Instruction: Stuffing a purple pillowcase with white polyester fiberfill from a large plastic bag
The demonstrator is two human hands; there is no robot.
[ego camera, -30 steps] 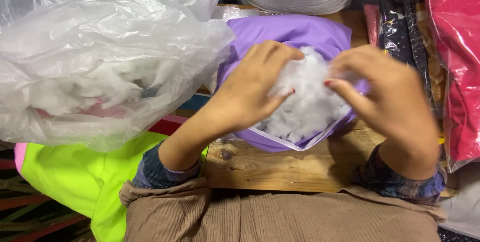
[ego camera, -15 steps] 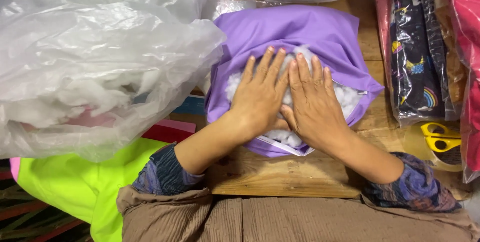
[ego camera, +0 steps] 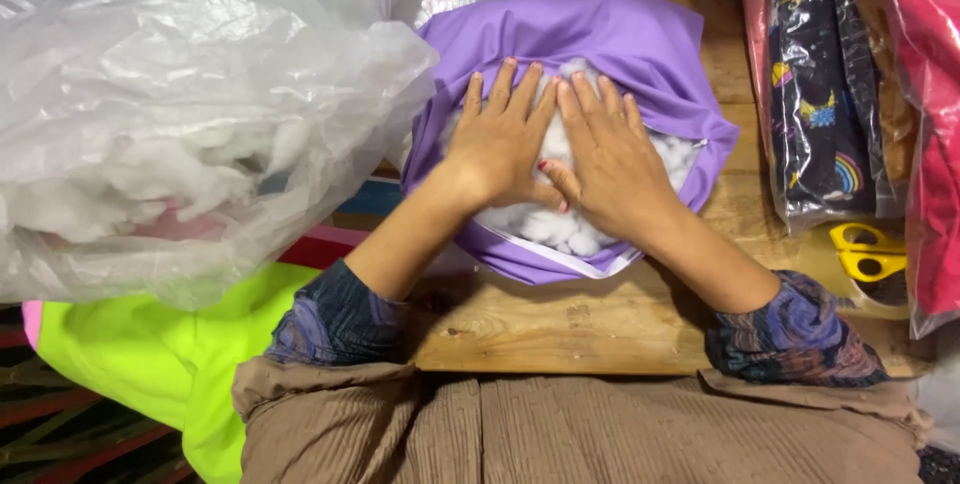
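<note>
Both hands lie flat and spread, side by side with thumbs touching, gripping nothing: the left hand and right hand press palms-down on the white stuffing, a fluffy, clumpy fibre bulging from the open mouth of the purple cushion cover. The cover is smooth, slightly shiny cloth with a white edge along its opening, and it rests on the rough wooden table. Most of the stuffing is hidden under the palms and inside the cover.

Left of the cover, a large crinkled clear plastic bag holds more white fibre, dim through the film. Right of the cover stand plastic-wrapped dark printed fabrics; nearer the person, yellow-handled scissors lie partly under plastic. Below the bag, neon green cloth is cut off by the frame edge.
</note>
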